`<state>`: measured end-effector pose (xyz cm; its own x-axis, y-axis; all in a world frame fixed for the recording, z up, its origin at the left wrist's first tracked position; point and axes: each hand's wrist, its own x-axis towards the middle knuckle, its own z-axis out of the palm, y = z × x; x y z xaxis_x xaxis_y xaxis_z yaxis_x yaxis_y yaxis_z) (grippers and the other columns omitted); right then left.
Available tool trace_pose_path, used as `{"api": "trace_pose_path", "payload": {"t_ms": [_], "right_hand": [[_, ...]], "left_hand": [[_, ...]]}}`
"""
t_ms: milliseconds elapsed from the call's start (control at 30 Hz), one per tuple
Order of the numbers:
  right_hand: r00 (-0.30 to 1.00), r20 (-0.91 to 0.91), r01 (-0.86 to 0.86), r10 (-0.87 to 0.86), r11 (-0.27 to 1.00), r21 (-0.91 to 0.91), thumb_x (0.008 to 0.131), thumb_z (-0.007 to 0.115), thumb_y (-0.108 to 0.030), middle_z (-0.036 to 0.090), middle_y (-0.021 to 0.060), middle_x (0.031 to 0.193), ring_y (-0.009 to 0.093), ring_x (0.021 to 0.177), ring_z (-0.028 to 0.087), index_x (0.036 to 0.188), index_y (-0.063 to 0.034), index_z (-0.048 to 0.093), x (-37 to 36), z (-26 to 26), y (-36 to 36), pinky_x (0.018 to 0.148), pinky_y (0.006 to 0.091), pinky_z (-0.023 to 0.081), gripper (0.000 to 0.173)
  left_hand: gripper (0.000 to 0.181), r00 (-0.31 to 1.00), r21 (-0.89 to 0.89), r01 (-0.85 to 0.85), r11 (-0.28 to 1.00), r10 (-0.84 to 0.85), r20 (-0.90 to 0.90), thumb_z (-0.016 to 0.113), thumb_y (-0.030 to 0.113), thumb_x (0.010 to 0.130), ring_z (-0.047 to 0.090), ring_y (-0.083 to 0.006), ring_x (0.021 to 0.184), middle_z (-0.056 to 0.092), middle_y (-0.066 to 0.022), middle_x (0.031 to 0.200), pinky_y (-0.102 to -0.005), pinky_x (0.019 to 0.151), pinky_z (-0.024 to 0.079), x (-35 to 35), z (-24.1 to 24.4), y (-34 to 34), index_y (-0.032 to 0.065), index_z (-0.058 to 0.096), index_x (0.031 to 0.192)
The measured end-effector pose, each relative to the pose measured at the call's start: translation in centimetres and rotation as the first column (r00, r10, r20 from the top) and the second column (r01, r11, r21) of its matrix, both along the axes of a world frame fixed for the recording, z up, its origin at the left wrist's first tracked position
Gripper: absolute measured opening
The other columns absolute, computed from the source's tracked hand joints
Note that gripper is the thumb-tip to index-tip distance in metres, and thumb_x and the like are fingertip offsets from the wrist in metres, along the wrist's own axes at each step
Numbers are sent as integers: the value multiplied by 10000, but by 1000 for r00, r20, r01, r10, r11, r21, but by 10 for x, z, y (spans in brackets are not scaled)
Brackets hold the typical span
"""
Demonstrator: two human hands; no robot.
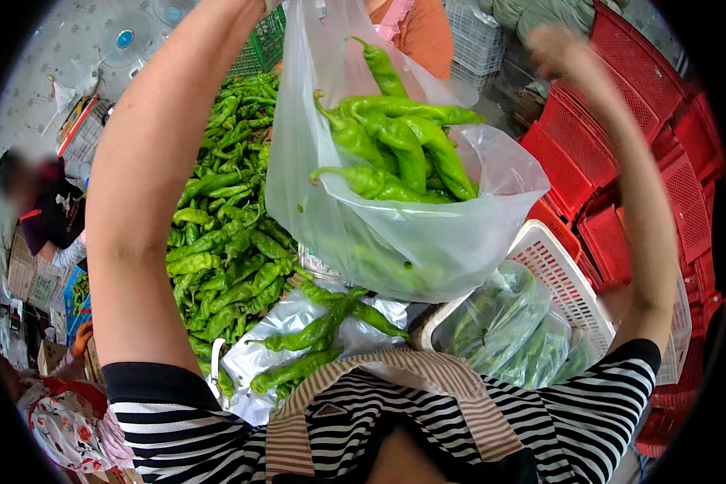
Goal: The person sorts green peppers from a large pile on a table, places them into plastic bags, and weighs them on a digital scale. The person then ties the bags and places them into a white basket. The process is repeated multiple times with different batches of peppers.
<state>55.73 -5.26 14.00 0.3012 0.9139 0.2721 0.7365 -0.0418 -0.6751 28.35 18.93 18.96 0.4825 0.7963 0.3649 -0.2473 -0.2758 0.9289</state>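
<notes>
A clear plastic bag (363, 242) with several long green peppers (408, 142) in it hangs before me, its mouth gaping toward the right. Its tall side is drawn up to my left hand (271, 5), whose fingers are cut off by the top edge of the view. Apart from the bag, my right hand (556, 51) is raised at the upper right; it is blurred, looks empty, and its fingers seem loosely spread. Loose green peppers (317, 330) lie on plastic film (260, 339) close to my apron (393, 363).
A large heap of green peppers (224, 242) spreads at the left. Bagged peppers (508, 327) fill a white basket (565, 284) at the right, beside red plastic crates (581, 151). Across from me stands a person in orange (420, 39); another person (60, 199) is at far left.
</notes>
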Motion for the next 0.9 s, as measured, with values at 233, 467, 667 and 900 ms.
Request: {"api": "trace_pose_path", "payload": {"t_ms": [233,467,667,900], "right_hand": [[955,284,154,81,686,-711,710,652,-334,631,161,818,232,651,624,1000,65,566,25,-140,1,477,352,485,501],[915,-336,183,-222,972,-146,850,535,-174,566,28,641,104,523,518,854,-10,599,16,-81,26,437,257,429,176],[942,-324,108,-88,993,44,882,498,-186,588,14,718,82,571,532,884,-28,598,32,-72,5,469,222,425,187],[965,202,190,-169,978,-89,840,514,-155,601,81,652,146,510,566,906,28,619,77,-132,29,421,293,459,221]], "left_hand": [[150,994,-56,105,993,-106,-14,465,210,831,469,-129,442,539,-39,601,-248,354,323,0,-5,35,83,524,777],[160,975,88,-219,972,221,-23,486,196,792,383,-127,425,456,-15,542,-268,361,277,-11,26,46,62,571,774],[185,967,-65,248,966,-243,76,434,93,866,408,-50,531,592,-73,902,-174,380,289,-65,8,-22,-44,540,931],[294,985,-22,75,997,-78,-156,511,181,844,475,-115,561,570,-187,1002,-235,469,427,-37,-52,3,-75,487,985]]}}
